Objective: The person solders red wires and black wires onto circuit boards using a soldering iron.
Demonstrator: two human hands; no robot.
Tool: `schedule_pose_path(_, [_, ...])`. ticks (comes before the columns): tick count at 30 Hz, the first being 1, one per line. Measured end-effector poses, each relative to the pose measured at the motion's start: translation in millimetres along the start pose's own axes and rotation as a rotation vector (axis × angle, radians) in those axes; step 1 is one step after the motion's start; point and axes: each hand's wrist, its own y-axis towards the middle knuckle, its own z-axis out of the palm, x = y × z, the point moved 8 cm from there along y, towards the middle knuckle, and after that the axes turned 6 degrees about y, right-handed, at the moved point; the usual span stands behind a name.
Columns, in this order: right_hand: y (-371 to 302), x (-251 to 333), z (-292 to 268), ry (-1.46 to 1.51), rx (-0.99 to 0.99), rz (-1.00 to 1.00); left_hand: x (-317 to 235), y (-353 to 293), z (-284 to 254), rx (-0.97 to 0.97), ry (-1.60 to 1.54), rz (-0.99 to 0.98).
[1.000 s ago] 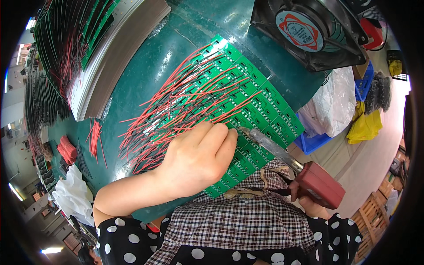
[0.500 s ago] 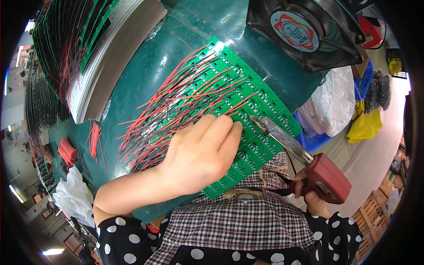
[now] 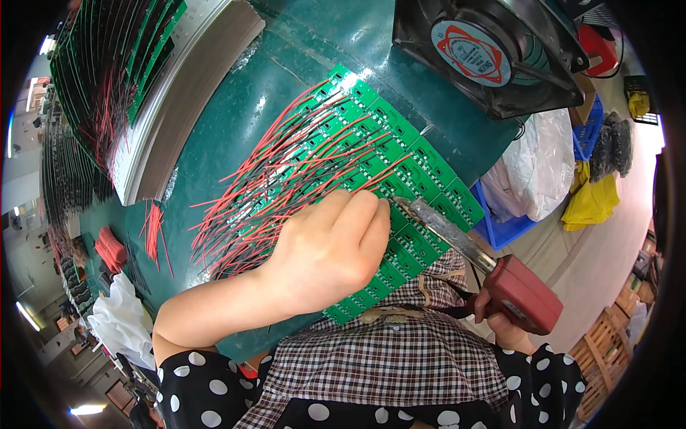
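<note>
A green panel of joined circuit boards (image 3: 421, 159) lies slanted on the table, its near edge by my checked apron. Rows of thin red and black wires (image 3: 264, 182) run from it toward the left. My left hand (image 3: 329, 239) rests over the panel, fingers curled into a pinch; what the fingertips hold is hidden behind the hand. My right hand (image 3: 500, 322) grips a soldering gun (image 3: 525, 294) with a red body and a long metal barrel. Its tip points at the panel, just right of my left fingertips.
A black fan (image 3: 493, 53) stands at the far right. At the far left are a thick stack of white sheets (image 3: 193, 100) and wired boards. Red wire pieces (image 3: 152, 230) lie on the green table (image 3: 314, 32). A blue crate (image 3: 500, 229) with plastic bags sits beyond the right edge.
The soldering gun has shifted slightly left and down, its tip still close to my left fingertips. The panel appears slightly lower and to the left. My left hand stays pinched.
</note>
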Motion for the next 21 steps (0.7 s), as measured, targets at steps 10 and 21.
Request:
schedule_pose_path(10, [5.6,10.6,2.3,-0.339,0.135,-0.065,-0.7,0.0,1.2,0.041,0.02,-0.003])
schedule_pose_path(21, [10.3,13.8,5.8,0.463,-0.003,0.174,3.3,8.8,-2.0,0.006,-0.084,-0.05])
